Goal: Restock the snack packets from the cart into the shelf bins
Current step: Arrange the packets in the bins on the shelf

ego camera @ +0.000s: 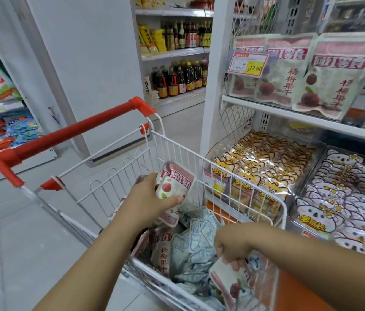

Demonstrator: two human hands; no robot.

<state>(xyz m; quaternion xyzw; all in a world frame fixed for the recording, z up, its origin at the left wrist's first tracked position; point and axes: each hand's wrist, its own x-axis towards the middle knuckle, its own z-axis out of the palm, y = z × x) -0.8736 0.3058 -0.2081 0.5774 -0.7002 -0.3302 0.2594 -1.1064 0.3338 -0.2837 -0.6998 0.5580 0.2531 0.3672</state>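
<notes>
Head view: packets (190, 250) in cart (222, 168)

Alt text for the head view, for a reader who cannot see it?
A person's left hand holds a pink snack packet over a white wire cart, while the right hand grips a second packet inside it. Stocked shelf bins stand alongside.

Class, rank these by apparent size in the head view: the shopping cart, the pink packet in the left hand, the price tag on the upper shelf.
Shopping cart; pink packet in left hand; price tag, though it sits farther away.
</notes>
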